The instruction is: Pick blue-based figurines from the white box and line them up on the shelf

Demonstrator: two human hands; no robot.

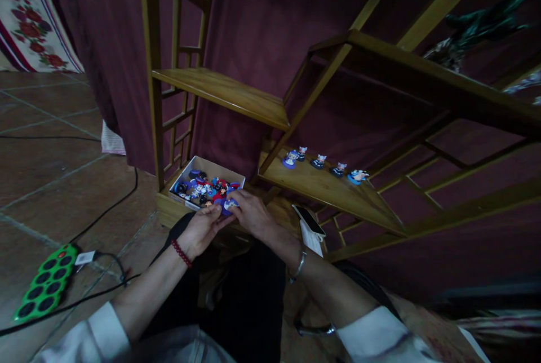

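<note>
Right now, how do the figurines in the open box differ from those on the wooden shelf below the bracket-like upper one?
The boxed figurines lie jumbled and overlapping, while the shelf figurines sit in a loose line. The boxed figurines are many, too crowded to count; the shelf figurines number five. Both groups are small and include purple pieces.

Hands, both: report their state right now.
Left hand: closed, holding a purple-and-white figurine.
Right hand: closed, fingers on the same figurine.
</note>
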